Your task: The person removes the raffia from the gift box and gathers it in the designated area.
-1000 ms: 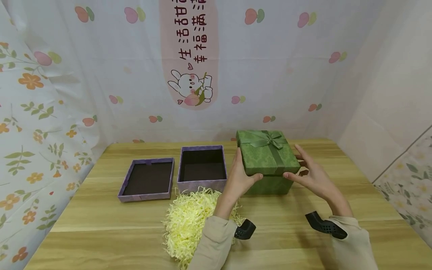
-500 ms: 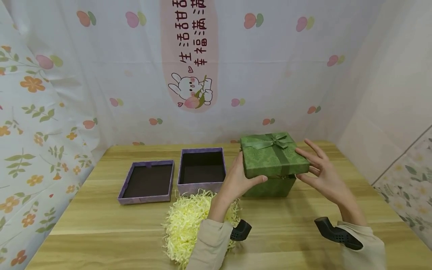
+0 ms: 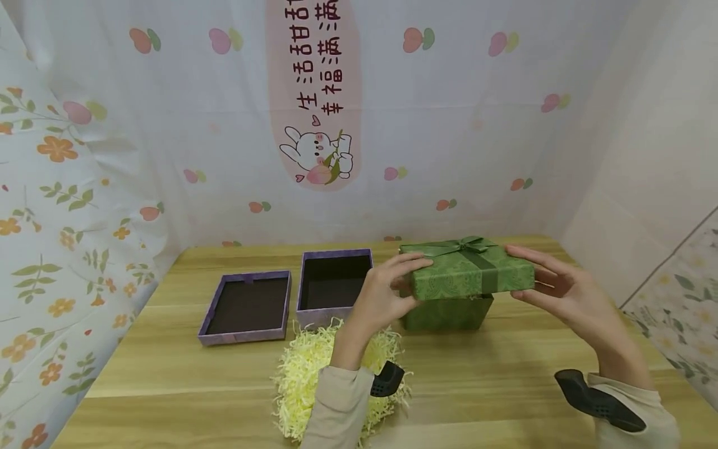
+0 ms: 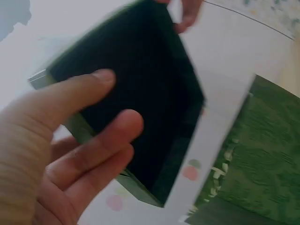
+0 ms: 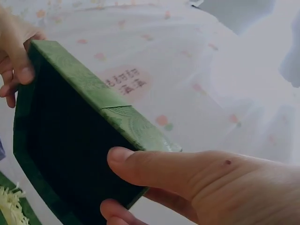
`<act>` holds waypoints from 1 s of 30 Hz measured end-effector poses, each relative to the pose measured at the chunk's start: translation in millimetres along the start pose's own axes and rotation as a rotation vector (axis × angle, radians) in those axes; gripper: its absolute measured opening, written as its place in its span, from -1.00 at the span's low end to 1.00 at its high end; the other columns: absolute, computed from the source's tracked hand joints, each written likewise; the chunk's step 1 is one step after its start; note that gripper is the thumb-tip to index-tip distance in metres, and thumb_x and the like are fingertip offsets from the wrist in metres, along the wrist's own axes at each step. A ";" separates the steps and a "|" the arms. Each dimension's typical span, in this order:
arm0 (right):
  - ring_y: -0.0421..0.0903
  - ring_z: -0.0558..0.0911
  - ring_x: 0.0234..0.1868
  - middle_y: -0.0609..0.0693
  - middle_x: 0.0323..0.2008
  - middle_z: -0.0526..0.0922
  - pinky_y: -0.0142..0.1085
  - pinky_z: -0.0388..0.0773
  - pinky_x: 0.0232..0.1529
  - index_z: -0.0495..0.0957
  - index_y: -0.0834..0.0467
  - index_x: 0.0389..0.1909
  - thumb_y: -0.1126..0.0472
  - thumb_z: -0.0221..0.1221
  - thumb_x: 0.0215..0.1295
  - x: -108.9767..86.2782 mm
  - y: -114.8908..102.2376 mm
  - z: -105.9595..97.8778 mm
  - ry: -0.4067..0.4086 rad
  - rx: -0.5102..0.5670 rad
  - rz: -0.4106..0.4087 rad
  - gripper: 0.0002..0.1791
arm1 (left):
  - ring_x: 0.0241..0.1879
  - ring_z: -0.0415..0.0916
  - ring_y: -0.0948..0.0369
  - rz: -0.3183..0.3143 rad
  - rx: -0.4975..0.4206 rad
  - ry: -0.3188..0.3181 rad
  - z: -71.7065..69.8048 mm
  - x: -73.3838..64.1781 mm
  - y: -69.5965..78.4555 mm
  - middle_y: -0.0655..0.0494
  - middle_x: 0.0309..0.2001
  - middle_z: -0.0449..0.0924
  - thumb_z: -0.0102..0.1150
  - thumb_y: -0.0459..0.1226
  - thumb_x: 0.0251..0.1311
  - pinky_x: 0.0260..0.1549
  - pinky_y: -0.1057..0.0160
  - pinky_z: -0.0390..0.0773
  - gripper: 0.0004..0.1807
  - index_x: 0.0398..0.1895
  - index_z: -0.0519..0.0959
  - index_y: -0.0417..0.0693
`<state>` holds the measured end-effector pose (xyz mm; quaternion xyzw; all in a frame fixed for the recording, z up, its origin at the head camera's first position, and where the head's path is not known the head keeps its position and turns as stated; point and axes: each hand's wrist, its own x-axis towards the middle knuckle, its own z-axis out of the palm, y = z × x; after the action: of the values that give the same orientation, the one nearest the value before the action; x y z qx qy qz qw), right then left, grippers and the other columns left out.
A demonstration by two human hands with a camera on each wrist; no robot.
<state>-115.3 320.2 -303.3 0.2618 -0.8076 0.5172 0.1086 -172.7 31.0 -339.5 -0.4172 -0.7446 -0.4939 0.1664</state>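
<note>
"Grip?"
"Left hand (image 3: 382, 290) and right hand (image 3: 572, 288): fingers (image 4: 93, 154) partly closed, each holding one side of the lid (image 3: 460, 284)."
"Lid's position?"
"Raised above the box (image 3: 445, 317), apart from it."
"Shreds (image 3: 305, 374)?"
"Left of the box, nearer."

The green box (image 3: 445, 317) looks covered in matt paper with an embossed pattern; the lid (image 3: 440, 284) wears the same textured paper, dark and dull inside, its ribbon (image 3: 470, 246) satiny cloth; left of the green box, the purple box (image 3: 311, 315) looks papery, matt black inside; nearby shreds (image 3: 300, 383) seem crinkled paper; the bench (image 3: 465, 393) beneath it shows smooth wood grain; behind it hangs a creased cloth (image 3: 477, 149).
</note>
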 end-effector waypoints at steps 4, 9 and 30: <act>-0.12 0.48 0.11 0.12 0.35 0.16 -0.31 0.57 -0.17 0.14 0.40 0.33 0.72 0.03 0.10 -2.0 -2.2 -1.7 -0.056 0.184 -0.037 -0.29 | -0.54 0.50 0.28 0.050 -0.079 -0.002 -6.5 0.2 4.4 -0.11 0.17 0.42 0.16 -0.70 -0.15 -0.54 0.45 0.48 -0.39 0.08 0.55 -0.21; -0.08 0.44 0.15 0.16 0.35 0.16 -0.30 0.55 -0.12 0.11 0.45 0.32 0.75 -0.03 0.11 -0.3 -1.8 -1.9 -0.072 0.253 -0.081 -0.30 | -0.39 0.57 0.21 0.059 -0.112 0.009 -7.4 -0.7 5.1 -0.12 0.18 0.42 0.13 -0.74 -0.17 -0.53 0.44 0.47 -0.38 0.08 0.55 -0.24; -0.09 0.20 0.33 0.09 0.24 0.35 -0.45 0.40 0.03 0.41 0.56 0.04 0.70 -0.01 0.15 7.3 12.3 4.6 0.071 0.160 -0.143 -0.61 | -0.94 0.30 0.23 -0.340 -0.411 0.268 -12.2 4.2 44.8 -0.15 -0.75 0.54 0.32 -0.36 0.05 -0.90 0.33 -0.03 -0.55 0.08 0.55 -0.18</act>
<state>-127.6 317.9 -311.6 0.3082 -0.7385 0.5799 0.1528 -142.0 29.6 -304.4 -0.2427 -0.6595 -0.7057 0.0901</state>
